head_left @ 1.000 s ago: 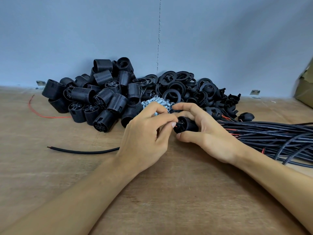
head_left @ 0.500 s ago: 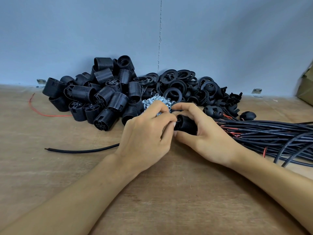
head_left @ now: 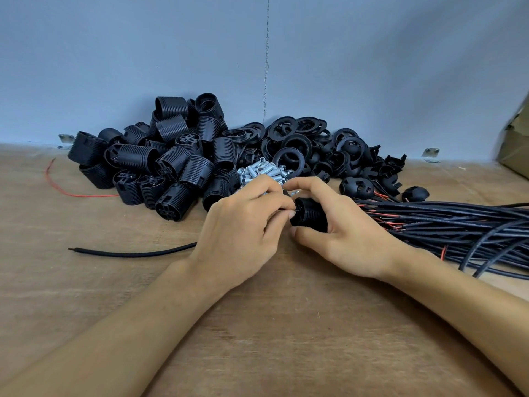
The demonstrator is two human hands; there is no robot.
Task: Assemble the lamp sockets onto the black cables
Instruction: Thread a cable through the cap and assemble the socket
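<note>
My right hand (head_left: 347,236) grips a black ribbed lamp socket (head_left: 310,214) lying on its side just above the wooden table (head_left: 272,325). My left hand (head_left: 243,227) pinches something small and dark at the socket's left end; my fingers hide what it is. A single black cable (head_left: 134,254) runs from under my left hand out to the left along the table. A bundle of black cables (head_left: 463,224) with red inner wires lies to the right of my right hand.
A heap of black socket bodies (head_left: 160,167) sits at the back left, black rings (head_left: 289,144) and caps (head_left: 356,186) at the back centre. Small silver metal tubes (head_left: 262,173) lie just beyond my fingers. A red wire (head_left: 65,187) lies far left, a cardboard box (head_left: 515,147) far right.
Both hands have stayed together over the socket; my left fingers have shifted slightly at its end and the socket has turned a little in my right hand.
</note>
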